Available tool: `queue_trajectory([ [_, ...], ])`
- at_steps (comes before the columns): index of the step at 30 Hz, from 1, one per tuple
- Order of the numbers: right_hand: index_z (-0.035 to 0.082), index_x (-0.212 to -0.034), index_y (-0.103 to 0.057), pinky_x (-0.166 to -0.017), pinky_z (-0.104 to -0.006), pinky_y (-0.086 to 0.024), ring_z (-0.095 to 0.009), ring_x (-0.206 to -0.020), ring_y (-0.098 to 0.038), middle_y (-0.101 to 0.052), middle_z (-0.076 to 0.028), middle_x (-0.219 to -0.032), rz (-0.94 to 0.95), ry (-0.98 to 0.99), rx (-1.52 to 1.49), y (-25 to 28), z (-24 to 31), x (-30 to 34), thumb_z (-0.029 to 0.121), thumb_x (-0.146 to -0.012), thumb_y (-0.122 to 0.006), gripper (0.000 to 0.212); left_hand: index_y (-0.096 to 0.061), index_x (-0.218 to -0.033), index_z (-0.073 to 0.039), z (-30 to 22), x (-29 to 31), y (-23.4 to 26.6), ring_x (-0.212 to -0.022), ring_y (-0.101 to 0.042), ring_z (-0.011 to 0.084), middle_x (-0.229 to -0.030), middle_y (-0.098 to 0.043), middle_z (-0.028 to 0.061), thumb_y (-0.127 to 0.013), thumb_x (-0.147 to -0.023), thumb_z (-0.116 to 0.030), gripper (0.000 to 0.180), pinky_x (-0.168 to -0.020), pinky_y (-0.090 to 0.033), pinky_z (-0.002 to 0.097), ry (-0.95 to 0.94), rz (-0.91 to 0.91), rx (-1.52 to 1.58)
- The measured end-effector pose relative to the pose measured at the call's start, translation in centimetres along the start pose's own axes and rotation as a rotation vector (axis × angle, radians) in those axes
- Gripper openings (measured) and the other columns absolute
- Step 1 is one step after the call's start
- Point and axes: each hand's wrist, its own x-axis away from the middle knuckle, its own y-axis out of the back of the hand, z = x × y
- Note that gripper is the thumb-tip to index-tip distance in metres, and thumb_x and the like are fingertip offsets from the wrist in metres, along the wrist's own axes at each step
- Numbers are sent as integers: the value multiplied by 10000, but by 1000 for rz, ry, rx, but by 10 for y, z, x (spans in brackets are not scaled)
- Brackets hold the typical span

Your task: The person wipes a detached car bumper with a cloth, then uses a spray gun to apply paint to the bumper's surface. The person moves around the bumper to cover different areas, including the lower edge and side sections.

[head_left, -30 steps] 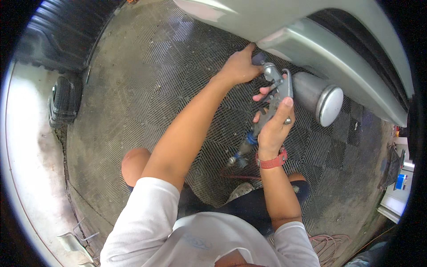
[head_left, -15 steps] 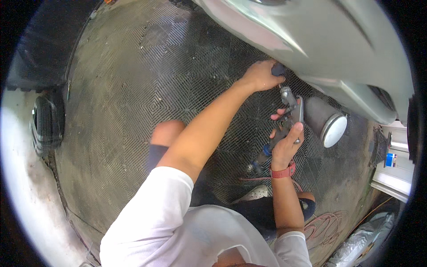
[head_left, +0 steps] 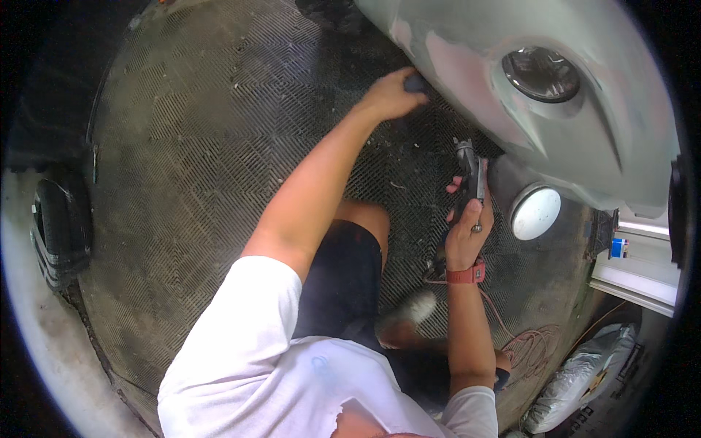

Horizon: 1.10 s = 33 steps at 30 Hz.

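Observation:
My left hand (head_left: 394,95) reaches out to the bumper's lower edge. Its fingers close around a small dark grey piece (head_left: 416,83) whose kind I cannot make out. My right hand (head_left: 469,230), with a red watch on the wrist, grips a spray gun (head_left: 471,171) by its handle. The gun's nozzle points away from me. A dark cup with a round white lid (head_left: 536,213) sits at the gun's right side. The grey-green car bumper (head_left: 489,95), with pinkish patches and a round lamp (head_left: 541,74), curves over the far right.
Dark ribbed matting (head_left: 234,146) covers the floor. A pinkish hose (head_left: 529,343) lies coiled at lower right, near a silvery plastic-wrapped bundle (head_left: 584,379). A tyre (head_left: 60,226) stands by the left wall. A small blue box (head_left: 619,248) is at the right.
My left hand has moved left and farther away with the dark piece, away from the nozzle. The right hand still holds the spray gun. More of the bumper and its round lamp now shows.

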Motion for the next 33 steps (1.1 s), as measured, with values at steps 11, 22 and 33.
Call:
queue_trajectory([
  [11,7,-1645,-488,-630,-265,-536,-149,-964,-730,-749,-129,-1213,-157,-172,-60,31,-4,47,548,-1207,-346,711,-616,-1365,-69,0,-19,-36,-1276,-640,380,-1353,-694,165,-548,-1095,-287,353,-1198,-445,579,369,-307,1689],
  [22,43,-1713,-393,-566,-261,-543,-180,-968,-735,-737,-151,-1198,-411,-230,-118,64,-10,88,580,-1204,-305,745,-296,-1716,-53,-127,56,-213,-1530,-461,320,-1705,-430,169,-544,-1067,-87,696,-1281,-355,456,570,-305,1510],
  [33,10,-1472,-591,-602,-280,-530,-149,-869,-698,-763,-124,-1129,-382,-199,-137,68,10,79,528,-1207,-314,644,-537,-1477,-27,-74,64,-225,-1137,-725,279,-1305,-715,150,-782,-968,-140,576,-1011,-596,426,280,-312,1029],
])
